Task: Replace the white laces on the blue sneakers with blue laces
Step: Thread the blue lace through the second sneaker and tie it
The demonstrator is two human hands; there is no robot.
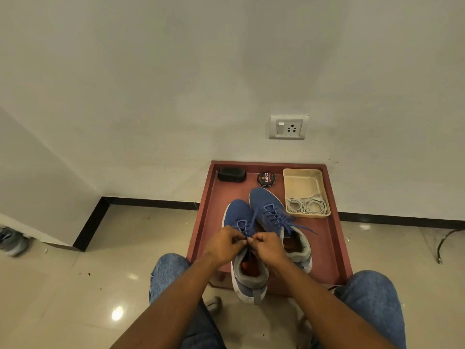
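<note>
Tying off the near sneaker (247, 250)
Left hand (222, 245) and right hand (268, 248) each pinch the soft, limp blue lace (242, 229); best held near its tips.

The left hand (224, 244) and right hand (267, 247) cover the upper eyelets of the near sneaker (245, 250); the grip on the blue lace (241, 226) cannot be resolved. Both forearms leave the bottom edge. A grey shoe (11, 241) is cut by the left edge. Small print on the polish tin (265, 179) is illegible.
</note>
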